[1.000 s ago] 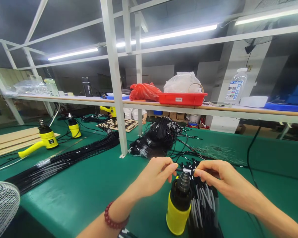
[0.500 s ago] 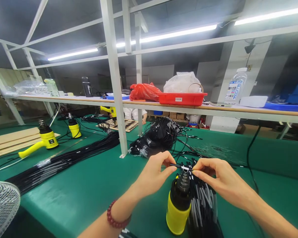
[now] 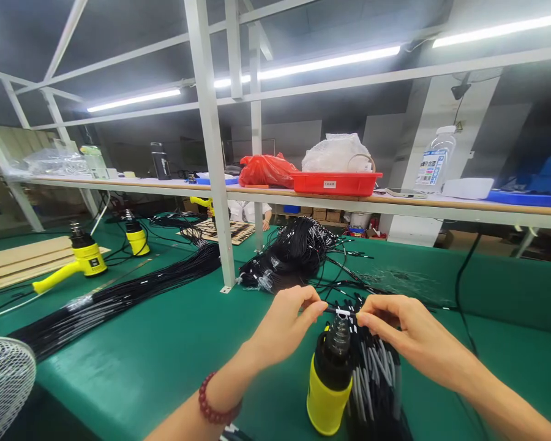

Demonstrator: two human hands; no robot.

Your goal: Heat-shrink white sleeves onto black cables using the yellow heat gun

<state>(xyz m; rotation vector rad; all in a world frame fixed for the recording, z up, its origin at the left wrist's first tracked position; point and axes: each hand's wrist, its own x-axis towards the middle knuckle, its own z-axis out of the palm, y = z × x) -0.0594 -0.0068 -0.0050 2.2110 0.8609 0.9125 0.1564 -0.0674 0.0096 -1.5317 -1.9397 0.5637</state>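
Between my two hands a thin black cable with a white sleeve (image 3: 343,312) is stretched level. My left hand (image 3: 290,321) pinches its left end between thumb and fingertips. On the other side, my right hand (image 3: 397,318) pinches the cable just right of the white sleeve. Directly under the sleeve stands a yellow and black heat gun (image 3: 329,392), upright, its metal nozzle (image 3: 340,334) pointing up at the cable. I cannot tell whether the nozzle touches it. A bundle of black and grey cables (image 3: 376,380) lies right beside the heat gun, partly behind my right hand.
A large heap of black cables (image 3: 298,251) lies behind my hands, and a long cable bundle (image 3: 133,288) runs to the left. Two more heat guns (image 3: 89,257) (image 3: 136,236) stand at left. A white post (image 3: 213,147) carries the shelf (image 3: 275,195). A fan guard (image 3: 4,386) is at lower left. Across sits a person (image 3: 248,211).
My left hand's fingers have shifted slightly along the cable and pinch more closely. The sleeve stays over the nozzle. Across the table, the other person's heat gun has moved slightly.
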